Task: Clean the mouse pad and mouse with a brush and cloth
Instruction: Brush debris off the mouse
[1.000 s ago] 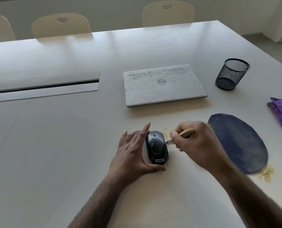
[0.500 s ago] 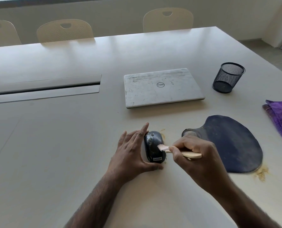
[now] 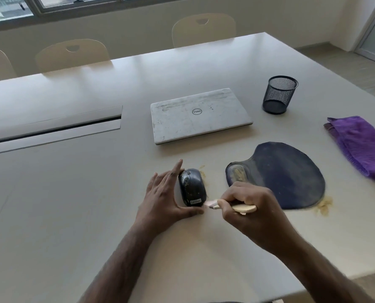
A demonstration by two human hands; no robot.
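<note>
A dark, dusty mouse (image 3: 192, 186) rests on the white table (image 3: 72, 204). My left hand (image 3: 164, 193) steadies it, with the fingers along its left side and the thumb at its near end. My right hand (image 3: 250, 206) grips a small wooden-handled brush (image 3: 230, 206), and the pale bristles touch the mouse's near right corner. To the right lies the dark blue mouse pad (image 3: 285, 173) with a dusty wrist rest. Sandy crumbs (image 3: 324, 206) sit at the pad's near right edge, and more lie by the mouse's far end. A folded purple cloth (image 3: 361, 145) lies at the far right.
A closed, smudged white laptop (image 3: 199, 114) lies beyond the mouse. A black mesh cup (image 3: 278, 95) stands to its right. A cable slot (image 3: 51, 130) runs across the table at left. Chairs (image 3: 72, 53) line the far side. The table's near right corner ends near my right forearm.
My right hand has swept the brush from the mouse's far right side down toward its near right corner. The left hand stays on the mouse. The camera view has tilted up.
</note>
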